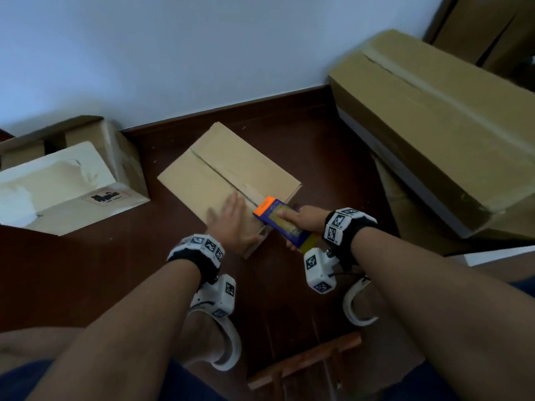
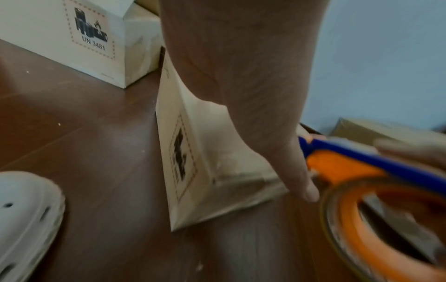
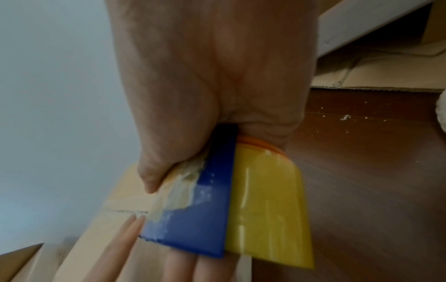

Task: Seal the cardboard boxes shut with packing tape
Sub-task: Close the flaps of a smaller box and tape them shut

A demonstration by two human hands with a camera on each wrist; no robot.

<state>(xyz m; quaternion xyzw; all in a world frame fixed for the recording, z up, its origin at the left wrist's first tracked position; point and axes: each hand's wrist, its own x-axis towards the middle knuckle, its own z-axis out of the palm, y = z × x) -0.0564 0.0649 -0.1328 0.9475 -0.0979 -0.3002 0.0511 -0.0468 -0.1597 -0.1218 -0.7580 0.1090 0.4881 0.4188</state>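
Note:
A small brown cardboard box (image 1: 220, 166) lies on the dark floor, its flaps closed along a centre seam. My left hand (image 1: 231, 219) lies flat on the box's near end with straight fingers. My right hand (image 1: 301, 224) grips a blue and orange tape dispenser (image 1: 276, 218) at the box's near right edge, its orange front on the seam. In the right wrist view my thumb presses the dispenser's blue body (image 3: 200, 215) beside the yellow tape roll (image 3: 267, 202). The left wrist view has the left hand (image 2: 253, 118) on the box (image 2: 193, 171), with the dispenser (image 2: 357, 171) blurred to the right.
A pale open box (image 1: 66, 186) with a printed label stands at the left. A long brown box (image 1: 434, 125) leans at the right against more cardboard. The wall runs behind. White sandals (image 1: 225, 342) and a wooden strip (image 1: 304, 360) lie near my legs.

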